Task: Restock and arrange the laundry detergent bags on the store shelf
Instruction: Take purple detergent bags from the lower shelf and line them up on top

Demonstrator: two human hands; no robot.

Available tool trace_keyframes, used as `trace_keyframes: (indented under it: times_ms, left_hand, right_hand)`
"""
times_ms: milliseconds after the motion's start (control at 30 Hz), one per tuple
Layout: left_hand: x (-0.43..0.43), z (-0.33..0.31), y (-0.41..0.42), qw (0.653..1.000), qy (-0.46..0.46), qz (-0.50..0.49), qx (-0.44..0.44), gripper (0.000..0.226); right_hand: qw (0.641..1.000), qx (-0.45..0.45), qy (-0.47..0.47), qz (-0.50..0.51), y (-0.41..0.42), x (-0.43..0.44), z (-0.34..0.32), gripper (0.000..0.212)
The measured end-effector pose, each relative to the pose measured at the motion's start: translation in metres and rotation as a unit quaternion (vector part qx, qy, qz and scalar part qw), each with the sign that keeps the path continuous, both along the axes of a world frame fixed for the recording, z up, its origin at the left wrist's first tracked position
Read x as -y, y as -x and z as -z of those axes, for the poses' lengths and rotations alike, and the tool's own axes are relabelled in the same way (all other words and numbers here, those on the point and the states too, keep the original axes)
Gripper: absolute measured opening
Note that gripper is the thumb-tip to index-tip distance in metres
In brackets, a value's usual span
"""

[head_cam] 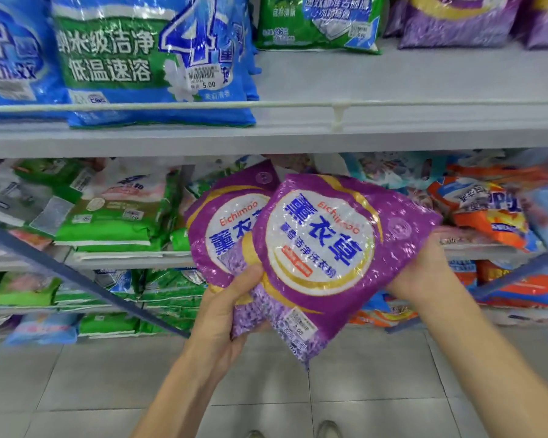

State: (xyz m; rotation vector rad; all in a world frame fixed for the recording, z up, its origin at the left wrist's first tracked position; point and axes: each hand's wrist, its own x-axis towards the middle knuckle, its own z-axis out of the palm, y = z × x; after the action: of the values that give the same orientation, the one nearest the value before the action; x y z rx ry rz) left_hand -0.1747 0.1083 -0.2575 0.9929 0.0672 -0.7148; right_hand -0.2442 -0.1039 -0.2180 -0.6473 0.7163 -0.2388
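Fingers of the left hand curl round the lower ends of two purple lavender detergent bags held up in front of the store shelving, the thumb lying across their fronts where they overlap. The front bag is tilted, its top leaning right, and it covers the right part of the rear bag, which leans the other way. The right hand grips the front bag by its right edge; its fingers are tucked behind the plastic and mostly hidden. A white price sticker reading 2.00 sits near the front bag's bottom. Above the hands, the upper shelf has a bare stretch between a blue-and-green detergent bag on the left and more purple bags at the back right. Lower shelves behind the hands carry green bags on the left and orange bags on the right. Grey floor tiles lie underfoot.
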Motion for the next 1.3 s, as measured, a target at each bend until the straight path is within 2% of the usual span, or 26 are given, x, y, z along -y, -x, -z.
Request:
trace_keyframes:
  times_ms: [33, 67, 100, 133, 167, 200, 233, 267, 300, 333, 400, 500, 600, 800, 867, 967, 1067, 1133, 1300]
  left_hand:
    - [0.002, -0.004, 0.002, 1.0, -0.001, -0.02, -0.009, 0.087]
    - [0.002, -0.006, 0.007, 0.999, -0.005, -0.039, -0.013, 0.087]
    - [0.005, -0.008, 0.011, 0.998, -0.013, -0.054, -0.007, 0.085]
    - [0.011, -0.009, 0.015, 0.998, -0.008, -0.061, -0.003, 0.081]
    - [0.017, -0.013, 0.021, 0.998, 0.0, -0.062, -0.002, 0.073]
    - [0.024, -0.016, 0.027, 0.998, 0.003, -0.062, 0.003, 0.062]
    - [0.031, -0.021, 0.032, 0.998, 0.001, -0.059, 0.014, 0.054]
    - [0.037, -0.026, 0.038, 0.998, -0.001, -0.059, 0.032, 0.054]
    - [0.043, -0.031, 0.044, 0.997, -0.005, -0.057, 0.045, 0.06]
    - [0.048, -0.035, 0.05, 0.997, -0.015, -0.06, 0.053, 0.066]
    - [0.057, -0.044, 0.058, 0.996, -0.028, -0.053, 0.064, 0.063]
    - [0.067, -0.059, 0.072, 0.996, -0.048, -0.006, 0.076, 0.056]
    - [0.075, -0.073, 0.083, 0.995, -0.068, 0.016, 0.078, 0.05]
    - [0.096, -0.103, 0.11, 0.981, -0.1, 0.104, 0.127, 0.058]
    - [0.107, -0.117, 0.114, 0.973, -0.112, 0.121, 0.16, 0.058]
    - [0.128, -0.137, 0.116, 0.957, -0.134, 0.129, 0.223, 0.054]
    - [0.147, -0.154, 0.114, 0.95, -0.131, 0.125, 0.253, 0.053]
    - [0.158, -0.162, 0.112, 0.943, -0.135, 0.136, 0.272, 0.065]
    - [0.178, -0.173, 0.096, 0.937, -0.124, 0.111, 0.307, 0.072]
  right_hand:
    - [1.0, 0.024, -0.013, -0.004, 0.006, 0.0, 0.0, 0.044]
    - [0.999, 0.046, -0.022, -0.011, 0.018, -0.003, -0.002, 0.062]
    - [0.995, 0.058, -0.079, -0.01, 0.028, -0.008, 0.0, 0.08]
    - [0.985, 0.099, -0.141, -0.01, 0.038, -0.02, 0.003, 0.085]
    - [0.97, 0.138, -0.198, -0.015, 0.043, -0.032, 0.006, 0.076]
    - [0.973, 0.161, -0.166, 0.006, 0.047, -0.043, 0.004, 0.068]
    - [0.988, 0.134, -0.076, 0.019, 0.051, -0.052, 0.008, 0.076]
    - [0.992, 0.094, 0.067, 0.055, 0.053, -0.061, 0.01, 0.092]
    - [0.984, 0.087, 0.14, 0.06, 0.057, -0.066, 0.01, 0.102]
    - [0.983, 0.062, 0.16, 0.069, 0.06, -0.065, 0.005, 0.106]
    - [0.978, 0.05, 0.179, 0.095, 0.068, -0.053, -0.008, 0.095]
    - [0.979, 0.047, 0.177, 0.093, 0.085, -0.027, -0.023, 0.066]
    - [0.981, 0.04, 0.177, 0.064, 0.108, 0.009, -0.044, 0.058]
    - [0.975, 0.041, 0.216, 0.01, 0.148, 0.08, -0.083, 0.067]
    - [0.973, 0.043, 0.225, 0.004, 0.157, 0.099, -0.095, 0.063]
    - [0.973, 0.063, 0.223, 0.008, 0.167, 0.124, -0.108, 0.058]
    - [0.969, 0.073, 0.237, 0.019, 0.169, 0.147, -0.118, 0.072]
    - [0.966, 0.07, 0.247, 0.028, 0.169, 0.159, -0.126, 0.08]
    - [0.958, 0.085, 0.269, 0.042, 0.17, 0.197, -0.137, 0.068]
